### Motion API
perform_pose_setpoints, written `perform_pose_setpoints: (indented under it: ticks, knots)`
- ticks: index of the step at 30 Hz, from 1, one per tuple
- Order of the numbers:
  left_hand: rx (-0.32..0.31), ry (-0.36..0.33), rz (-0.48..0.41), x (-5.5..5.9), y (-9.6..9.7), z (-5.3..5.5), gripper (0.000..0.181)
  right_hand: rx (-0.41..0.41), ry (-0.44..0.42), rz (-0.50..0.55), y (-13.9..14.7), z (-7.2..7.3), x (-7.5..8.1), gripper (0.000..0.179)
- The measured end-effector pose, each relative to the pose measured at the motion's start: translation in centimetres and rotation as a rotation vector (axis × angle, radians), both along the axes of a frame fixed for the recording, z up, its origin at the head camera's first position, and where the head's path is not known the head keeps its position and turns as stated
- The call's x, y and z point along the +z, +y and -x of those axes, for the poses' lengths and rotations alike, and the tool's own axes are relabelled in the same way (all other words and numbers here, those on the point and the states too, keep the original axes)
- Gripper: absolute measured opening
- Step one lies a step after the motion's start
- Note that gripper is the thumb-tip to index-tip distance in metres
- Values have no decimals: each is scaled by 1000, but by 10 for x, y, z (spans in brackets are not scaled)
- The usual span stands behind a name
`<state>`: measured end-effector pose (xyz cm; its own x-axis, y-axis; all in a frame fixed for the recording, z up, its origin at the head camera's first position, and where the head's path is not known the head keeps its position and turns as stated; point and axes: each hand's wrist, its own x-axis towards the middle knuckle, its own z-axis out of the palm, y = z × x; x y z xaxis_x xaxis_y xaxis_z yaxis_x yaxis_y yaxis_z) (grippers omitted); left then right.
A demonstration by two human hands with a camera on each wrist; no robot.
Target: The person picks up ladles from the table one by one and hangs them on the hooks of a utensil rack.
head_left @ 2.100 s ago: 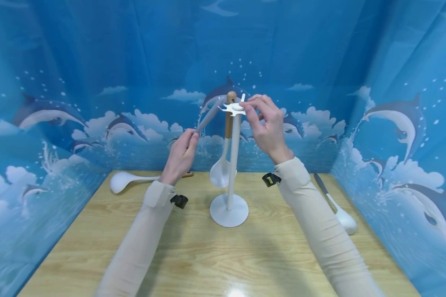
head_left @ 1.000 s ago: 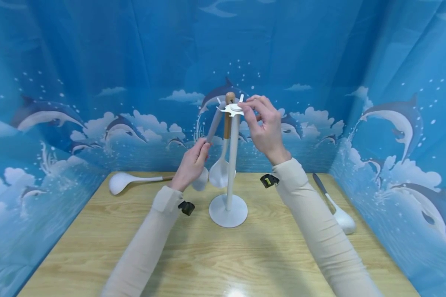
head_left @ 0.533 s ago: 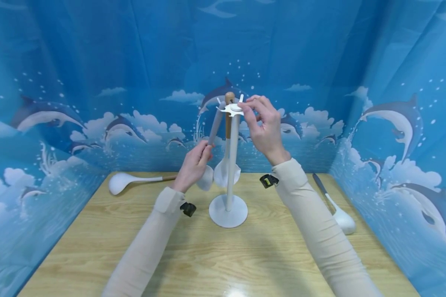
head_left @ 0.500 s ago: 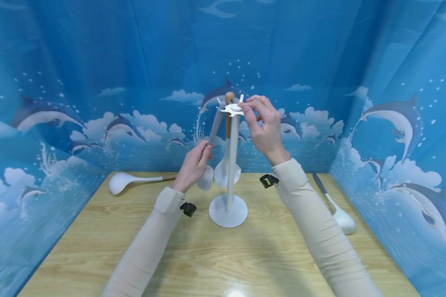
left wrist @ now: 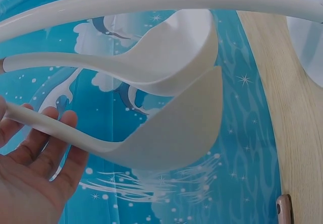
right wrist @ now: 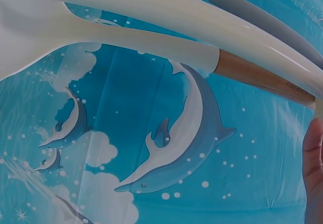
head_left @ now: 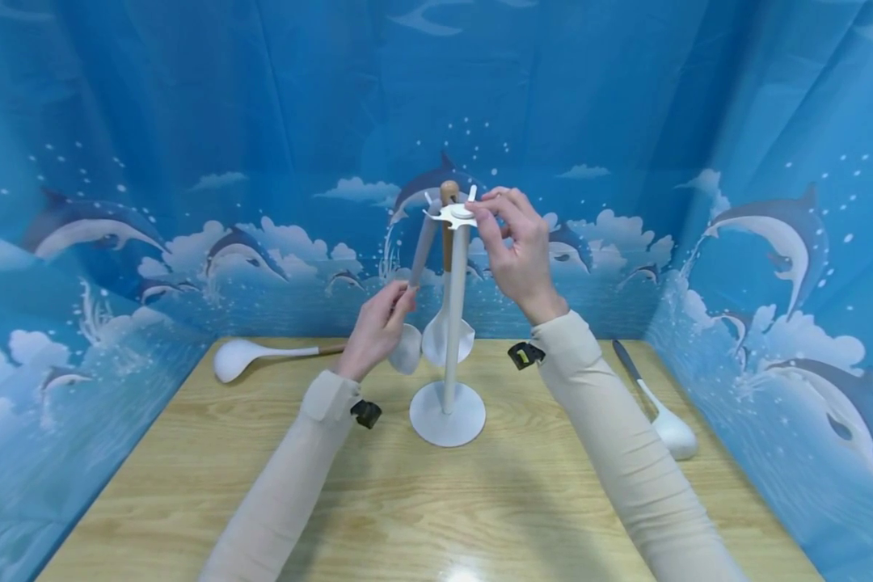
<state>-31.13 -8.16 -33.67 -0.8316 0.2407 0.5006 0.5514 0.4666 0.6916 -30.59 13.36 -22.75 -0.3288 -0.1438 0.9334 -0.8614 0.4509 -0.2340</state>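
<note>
In the head view, my left hand (head_left: 380, 327) grips the lower grey handle (head_left: 423, 250) of a spatula, whose white blade (head_left: 405, 349) hangs below. The handle's top is at the hooked crown of a white utensil stand (head_left: 455, 323). My right hand (head_left: 515, 250) pinches the knob on that crown with thumb and fingers. From the stand hangs a wooden-handled spatula (head_left: 447, 250), partly behind the pole. The left wrist view shows fingers (left wrist: 65, 133) under the held spatula's neck, its blade (left wrist: 171, 128) beside the other blade (left wrist: 176, 47). My right hand (right wrist: 314, 168) barely enters the right wrist view.
A white ladle (head_left: 240, 356) with a wooden handle lies at the table's back left, partly behind my left hand. A grey-handled ladle (head_left: 672, 432) lies at the right edge. The stand's round base (head_left: 447, 432) rests on the wooden table (head_left: 436, 501), enclosed by dolphin-print curtains (head_left: 335, 105).
My left hand has moved right and down, swinging the grey-handled spatula closer to the pole. The hanging wooden-handled spatula has shifted slightly right. My right hand has stayed on the crown.
</note>
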Motion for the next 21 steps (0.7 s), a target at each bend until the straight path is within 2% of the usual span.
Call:
perform_pose_setpoints:
  ticks: [12,19,21]
  knots:
    - [1,-11,11,-3,-9,0,47,-3,-24,0,1,0,0,61]
    - [15,-27,4,-4,-12,0,49,84,-39,10,5,2,3,27]
    - [16,-29,2,-4,-13,0,49,95,-57,8,5,2,3,22]
